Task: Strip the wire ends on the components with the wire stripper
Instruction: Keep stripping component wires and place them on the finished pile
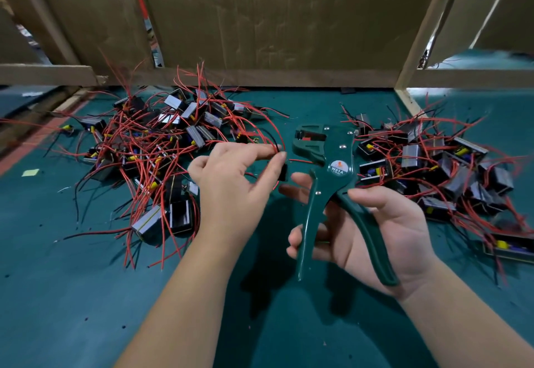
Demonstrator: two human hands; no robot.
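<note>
Your left hand (231,177) hides most of the black component (284,171). Its wire ends (297,160) are too small to judge.

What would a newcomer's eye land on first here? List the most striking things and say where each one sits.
The green wire stripper stands at centre, gripped by the right hand, its jaws facing the wires that the left hand pinches. Tangled heaps of black components with red leads flank it on the green mat: a left pile and a right pile. Brown cardboard walls the back.
</note>
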